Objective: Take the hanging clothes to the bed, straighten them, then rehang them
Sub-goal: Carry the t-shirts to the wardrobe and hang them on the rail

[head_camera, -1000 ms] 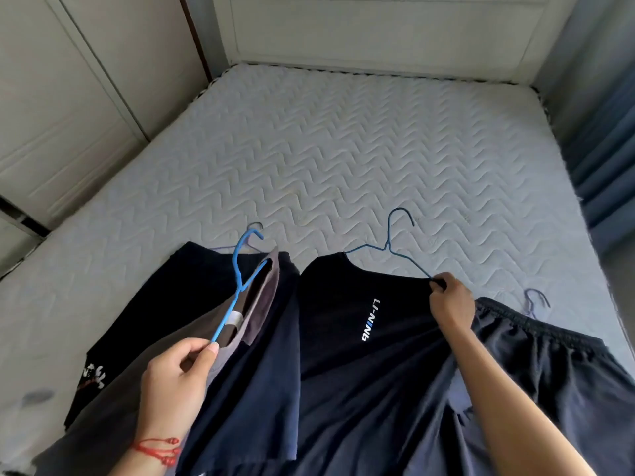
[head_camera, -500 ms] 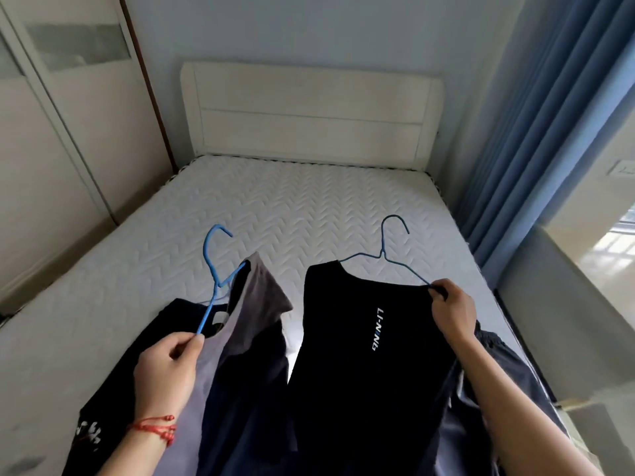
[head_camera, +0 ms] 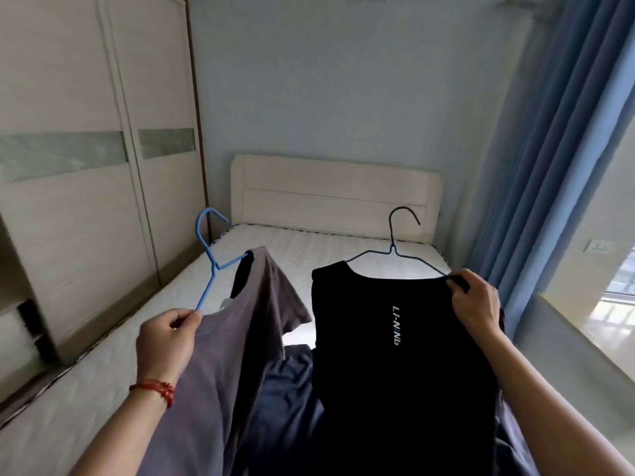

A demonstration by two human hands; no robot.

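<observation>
Two garments are being held up on their hangers above the near end of the bed (head_camera: 330, 249), so the carrying step appears complete; the rehanging is judged as starting, with nothing yet back on a rail in this view. Whether the straightening is finished cannot be confirmed.

The left hand (head_camera: 165, 341) is pinching the lower arm of the blue hanger (head_camera: 209, 259) between thumb and fingers. The grey shirt (head_camera: 240, 338) is sitting poorly on it: only the far shoulder is carried by the hanger arm, and the near shoulder is drooping beside the hand. The hanger is tilting, its hook leaning toward the headboard (head_camera: 336, 197) and slightly left.

The right hand (head_camera: 476, 304) is gripping the right shoulder of the black shirt (head_camera: 395, 355) together with the end of the dark hanger (head_camera: 395, 249). This hanger is standing close to upright, hook toward the headboard, its bar running across the bed. The shirt's long axis is running from the collar down toward the person, printed front facing up.

A dark blue garment (head_camera: 292, 383) is lying on the bed between and below the two shirts, so further pieces are judged as outstanding. The grey shirt likely needs reseating before hanging.
</observation>
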